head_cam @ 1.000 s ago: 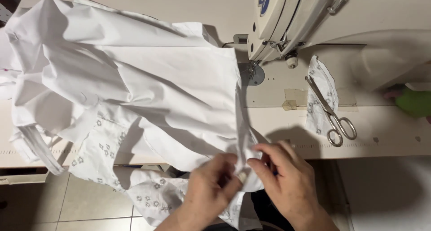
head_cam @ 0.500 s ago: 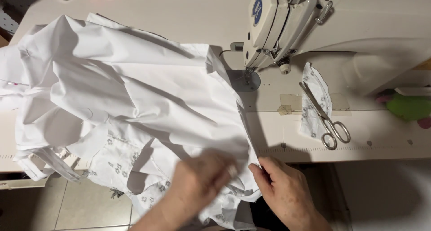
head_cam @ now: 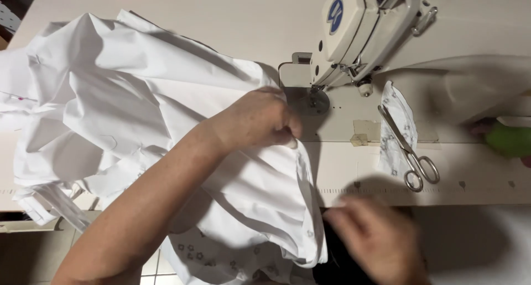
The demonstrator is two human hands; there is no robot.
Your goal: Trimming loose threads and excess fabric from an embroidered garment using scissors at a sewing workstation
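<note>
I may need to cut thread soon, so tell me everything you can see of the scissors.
The scissors are all metal, silver, with two oval finger loops. They lie flat and shut on the pale sewing table, blades pointing up-left, loops toward the table's near edge. They rest across a small white printed fabric scrap, right of the sewing machine. No hand touches them.

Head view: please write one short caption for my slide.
Left hand pinches white cloth beside a sewing machine; the blurred right hand is below.

L hand [head_cam: 260, 122] moved up w/ white fabric [head_cam: 138, 113] toward needle, R hand [head_cam: 381, 238] let go, blurred
</note>
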